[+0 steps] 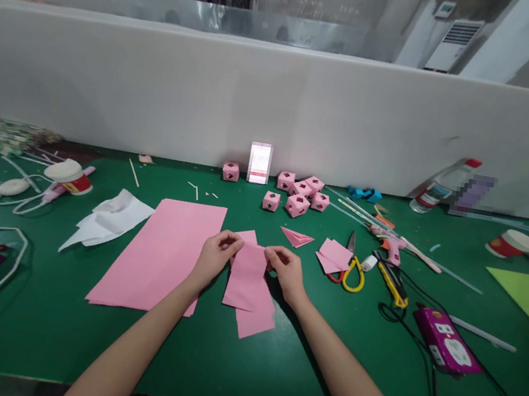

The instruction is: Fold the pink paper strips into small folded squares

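Two bare hands in the head view: the left hand (214, 257) and the right hand (288, 272) each pinch, thumb against finger, one upper corner of a pink paper strip (245, 282), which lies between them and overlaps another pink paper piece (255, 326) on the green table (225, 370). Left of the strip lie large pink paper sheets (157, 261); beyond the right hand are a folded pink paper triangle (296, 238), small pink paper squares (334, 257) partly covering scissors (354, 278), and a cluster of pink paper polyhedra (297, 205).
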`<control>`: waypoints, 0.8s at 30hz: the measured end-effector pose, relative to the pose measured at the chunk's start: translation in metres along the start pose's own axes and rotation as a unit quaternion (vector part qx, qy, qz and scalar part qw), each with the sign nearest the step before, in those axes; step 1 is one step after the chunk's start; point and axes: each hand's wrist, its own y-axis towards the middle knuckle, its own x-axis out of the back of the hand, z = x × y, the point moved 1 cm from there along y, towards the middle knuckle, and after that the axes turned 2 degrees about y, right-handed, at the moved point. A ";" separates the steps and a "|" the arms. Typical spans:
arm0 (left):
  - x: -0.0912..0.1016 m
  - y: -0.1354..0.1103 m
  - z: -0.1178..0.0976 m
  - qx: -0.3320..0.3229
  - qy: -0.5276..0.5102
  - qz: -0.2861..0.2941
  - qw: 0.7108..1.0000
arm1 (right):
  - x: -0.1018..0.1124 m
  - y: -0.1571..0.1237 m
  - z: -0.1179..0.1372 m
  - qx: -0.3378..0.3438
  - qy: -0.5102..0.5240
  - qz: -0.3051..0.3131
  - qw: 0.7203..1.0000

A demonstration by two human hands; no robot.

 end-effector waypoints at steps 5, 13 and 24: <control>-0.002 0.000 0.004 0.013 -0.027 0.017 0.999 | 0.000 0.000 -0.001 0.007 -0.007 -0.008 1.000; -0.007 -0.002 0.013 0.014 -0.004 0.048 0.999 | 0.000 0.001 -0.005 -0.017 0.008 0.013 1.000; -0.008 -0.003 0.010 -0.012 0.013 0.050 0.999 | -0.001 0.001 -0.004 -0.011 -0.005 0.018 1.000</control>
